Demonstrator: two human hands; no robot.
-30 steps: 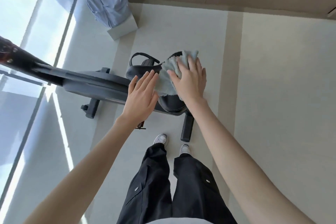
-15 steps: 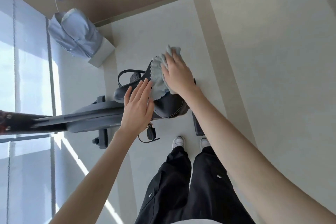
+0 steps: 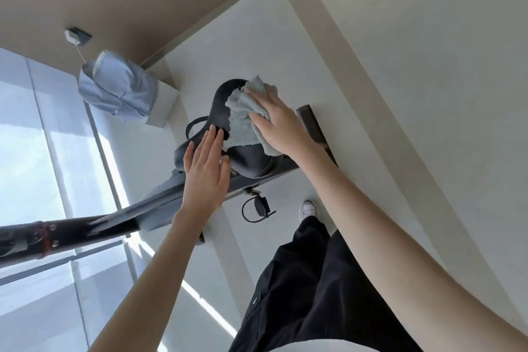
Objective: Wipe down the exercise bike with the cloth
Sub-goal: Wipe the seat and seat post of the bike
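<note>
The exercise bike stretches from the lower left to the centre, grey-framed, with a black saddle at its right end. A pale blue-grey cloth lies on the saddle top. My right hand presses flat on the cloth, fingers spread over it. My left hand rests flat on the saddle's near-left side with fingers straight and together, holding nothing. A black pedal with strap hangs below the frame.
A light blue cloth-covered object on a white box stands by the wall at the back left. Large windows fill the left side. My legs in black trousers and a white shoe stand close to the bike's rear foot.
The view has swung round, so the bike now runs more diagonally. My right hand with the cloth has slid along the saddle top; my left hand stays on the saddle's side.
</note>
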